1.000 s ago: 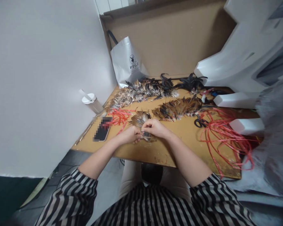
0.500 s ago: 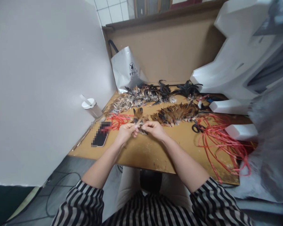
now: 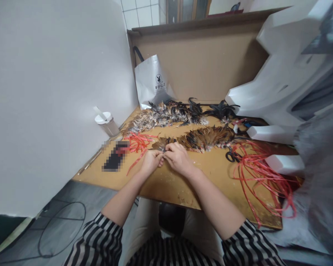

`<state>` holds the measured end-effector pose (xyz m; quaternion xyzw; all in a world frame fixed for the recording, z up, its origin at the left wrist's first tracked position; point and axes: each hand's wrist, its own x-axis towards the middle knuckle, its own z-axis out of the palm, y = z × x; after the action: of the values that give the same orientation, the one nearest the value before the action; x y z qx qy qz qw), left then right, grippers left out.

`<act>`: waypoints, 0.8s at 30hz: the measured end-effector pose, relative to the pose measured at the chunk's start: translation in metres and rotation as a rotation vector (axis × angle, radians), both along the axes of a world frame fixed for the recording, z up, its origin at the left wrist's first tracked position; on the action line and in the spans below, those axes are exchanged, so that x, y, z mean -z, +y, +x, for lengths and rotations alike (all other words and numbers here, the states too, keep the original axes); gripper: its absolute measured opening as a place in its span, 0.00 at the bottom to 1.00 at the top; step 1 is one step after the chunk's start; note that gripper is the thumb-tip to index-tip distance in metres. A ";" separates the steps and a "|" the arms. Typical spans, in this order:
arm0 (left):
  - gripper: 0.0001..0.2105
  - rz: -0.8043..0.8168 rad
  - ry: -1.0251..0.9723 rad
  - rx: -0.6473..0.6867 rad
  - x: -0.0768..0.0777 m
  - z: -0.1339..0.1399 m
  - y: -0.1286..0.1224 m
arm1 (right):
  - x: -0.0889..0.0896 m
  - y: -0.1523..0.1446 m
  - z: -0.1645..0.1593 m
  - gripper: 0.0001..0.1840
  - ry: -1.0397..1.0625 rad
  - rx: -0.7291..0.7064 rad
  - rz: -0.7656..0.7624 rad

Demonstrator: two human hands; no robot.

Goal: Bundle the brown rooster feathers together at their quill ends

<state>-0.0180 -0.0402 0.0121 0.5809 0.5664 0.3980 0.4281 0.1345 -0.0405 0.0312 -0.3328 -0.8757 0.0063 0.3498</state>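
Note:
Both of my hands meet over the near middle of the table. My left hand (image 3: 151, 162) pinches the lower end of a small bunch of brown feathers (image 3: 164, 143), whose tips fan out away from me. My right hand (image 3: 179, 158) is closed on the same end, fingers bent over it, hiding part of the bunch. Just beyond my right hand lies a row of brown and black feathers (image 3: 209, 137). Red plastic strips (image 3: 138, 142) lie to the left of my hands, one trailing toward me.
A longer row of pale and dark feathers (image 3: 166, 115) spans the back, before a silver bag (image 3: 151, 81). Black scissors (image 3: 232, 155) and tangled red strips (image 3: 262, 177) lie right, by white foam blocks (image 3: 284, 163). A phone (image 3: 115, 159) and lidded cup (image 3: 108, 123) stand left.
My right hand has turned and closed further over the feather bunch. The bunch now lies lower, its tips less upright. The view has shifted slightly.

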 end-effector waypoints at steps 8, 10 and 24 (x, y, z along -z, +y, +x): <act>0.12 0.102 0.208 0.433 -0.031 -0.007 -0.032 | -0.006 0.013 0.015 0.07 0.361 -0.301 -0.583; 0.12 0.062 0.111 0.475 -0.036 -0.009 -0.040 | -0.001 0.016 0.016 0.10 0.451 -0.462 -0.876; 0.12 -0.027 -0.591 -0.022 -0.002 0.006 -0.032 | 0.014 0.016 -0.003 0.09 0.800 -0.268 -0.968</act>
<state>-0.0120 -0.0718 0.0136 0.4278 0.4287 0.5470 0.5779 0.1310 -0.0243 0.0173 -0.3127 -0.6094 0.5683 0.4560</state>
